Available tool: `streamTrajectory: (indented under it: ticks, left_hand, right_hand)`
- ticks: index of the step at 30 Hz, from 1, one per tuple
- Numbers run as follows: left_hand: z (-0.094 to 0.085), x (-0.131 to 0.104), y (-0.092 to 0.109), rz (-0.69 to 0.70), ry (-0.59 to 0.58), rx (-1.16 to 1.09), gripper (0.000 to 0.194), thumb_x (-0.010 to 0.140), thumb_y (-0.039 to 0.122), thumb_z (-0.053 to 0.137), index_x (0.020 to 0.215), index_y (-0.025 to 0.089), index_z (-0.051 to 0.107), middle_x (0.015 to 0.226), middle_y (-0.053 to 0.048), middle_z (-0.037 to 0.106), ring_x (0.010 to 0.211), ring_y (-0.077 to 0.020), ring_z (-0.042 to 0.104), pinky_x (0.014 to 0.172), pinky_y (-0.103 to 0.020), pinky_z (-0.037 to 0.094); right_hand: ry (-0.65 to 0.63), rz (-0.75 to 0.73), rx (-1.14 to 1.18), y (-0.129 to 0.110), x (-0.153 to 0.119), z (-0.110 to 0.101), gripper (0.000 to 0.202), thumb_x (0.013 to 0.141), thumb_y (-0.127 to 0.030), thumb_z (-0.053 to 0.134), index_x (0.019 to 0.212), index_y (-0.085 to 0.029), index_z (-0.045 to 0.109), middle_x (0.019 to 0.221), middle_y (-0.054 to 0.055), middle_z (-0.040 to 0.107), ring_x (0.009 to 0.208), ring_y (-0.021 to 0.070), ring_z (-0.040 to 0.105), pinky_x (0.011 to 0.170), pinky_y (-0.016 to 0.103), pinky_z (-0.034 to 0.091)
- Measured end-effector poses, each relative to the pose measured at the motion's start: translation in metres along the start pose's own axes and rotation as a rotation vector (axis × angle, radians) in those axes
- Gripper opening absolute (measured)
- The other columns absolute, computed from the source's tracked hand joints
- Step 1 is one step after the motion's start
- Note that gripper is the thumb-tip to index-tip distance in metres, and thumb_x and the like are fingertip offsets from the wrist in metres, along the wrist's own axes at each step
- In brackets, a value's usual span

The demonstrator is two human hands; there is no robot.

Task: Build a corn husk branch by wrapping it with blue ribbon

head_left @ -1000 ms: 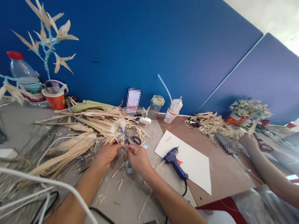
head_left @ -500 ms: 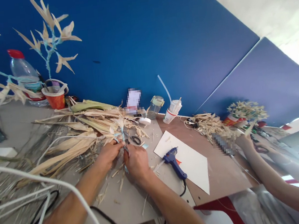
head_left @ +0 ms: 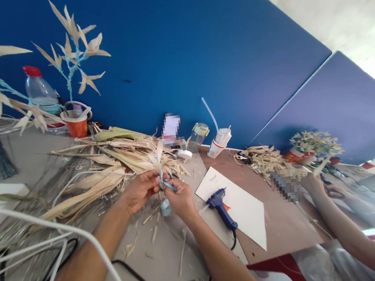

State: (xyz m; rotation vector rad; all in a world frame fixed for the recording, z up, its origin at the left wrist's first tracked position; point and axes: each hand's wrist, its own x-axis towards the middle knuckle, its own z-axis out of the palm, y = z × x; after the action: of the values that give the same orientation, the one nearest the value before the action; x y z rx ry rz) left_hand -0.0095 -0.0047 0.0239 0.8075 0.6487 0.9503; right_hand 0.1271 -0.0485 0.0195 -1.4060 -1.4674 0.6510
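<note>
Husk flower (head_left: 158, 157) on a pale-blue-wrapped stem (head_left: 160, 173) stands upright between our hands, above the cluttered worktop (head_left: 139, 276). Our left hand (head_left: 143, 189) pinches the stem, while the fingers of our right hand (head_left: 181, 198) close on a light-blue strip (head_left: 170, 186) at the same spot. Just below, a blue roll (head_left: 165, 208) sits beside our right hand.

Behind and to the left, dry husks (head_left: 116, 144) spread close to our left hand, leaving little room on that side. Between us and the near edge, husk scraps (head_left: 129, 249) dot the surface beneath our forearms. To the right, across a narrow gap from our right forearm, a blue glue gun (head_left: 222, 209) lies over the left edge of a white sheet (head_left: 246, 215), whose lowest corner points close to the worktop's front edge. White cables (head_left: 95, 243) loop across our left forearm.

Farther back, near the blue partition (head_left: 162, 48), are a clear jar (head_left: 198, 138), a white cup (head_left: 218, 145) and, far left, a red cup (head_left: 77, 126). At far right, a co-worker's hand (head_left: 313, 185) holds a husk piece (head_left: 321, 166).
</note>
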Motion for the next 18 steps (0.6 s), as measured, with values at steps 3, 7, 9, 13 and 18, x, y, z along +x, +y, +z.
streamTrajectory:
  ticks: [3,7,9,13,18]
  left_hand:
    - [0.004,0.0,0.001,-0.002,0.024,-0.014,0.023,0.06,0.022,0.083,0.07,0.014,0.064,0.073,-0.002,0.066,0.051,-0.005,0.044,0.053,-0.019,0.04]
    - [0.008,0.001,-0.001,0.112,0.116,0.034,0.029,0.056,0.027,0.084,0.072,0.015,0.061,0.063,0.004,0.058,0.049,-0.0049,0.041,0.049,-0.019,0.034]
    - [0.007,0.002,-0.003,0.192,0.142,0.098,0.03,0.058,0.03,0.082,0.073,0.016,0.06,0.059,0.007,0.054,0.049,-0.0058,0.04,0.049,-0.02,0.031]
    - [0.005,0.006,-0.009,0.286,0.191,0.282,0.023,0.064,0.031,0.075,0.073,0.018,0.059,0.057,0.007,0.052,0.051,-0.0089,0.042,0.051,-0.023,0.033]
    - [0.009,0.003,-0.01,0.264,0.284,0.33,0.024,0.061,0.031,0.077,0.069,0.018,0.059,0.056,0.006,0.054,0.053,-0.0104,0.045,0.052,-0.024,0.034]
  right_hand:
    - [-0.013,-0.023,0.055,-0.002,-0.001,0.0,0.016,0.073,-0.025,0.052,0.061,-0.019,0.061,0.056,-0.003,0.053,0.055,0.0128,0.046,0.057,0.024,0.039]
    - [-0.041,-0.003,0.117,-0.005,-0.003,-0.001,0.018,0.074,-0.03,0.056,0.065,-0.018,0.066,0.057,-0.003,0.055,0.054,0.0122,0.045,0.055,0.024,0.038]
    - [-0.063,0.01,0.135,-0.006,-0.003,-0.003,0.017,0.072,-0.031,0.058,0.068,-0.017,0.068,0.057,-0.003,0.056,0.054,0.0121,0.045,0.053,0.024,0.036]
    - [-0.015,0.033,0.13,-0.008,-0.002,-0.002,0.022,0.072,-0.036,0.061,0.063,-0.017,0.067,0.056,-0.002,0.055,0.055,0.0127,0.046,0.054,0.024,0.037]
    - [0.065,0.081,0.119,-0.01,-0.001,0.002,0.022,0.073,-0.033,0.056,0.058,-0.019,0.062,0.053,-0.002,0.054,0.056,0.0131,0.047,0.056,0.025,0.038]
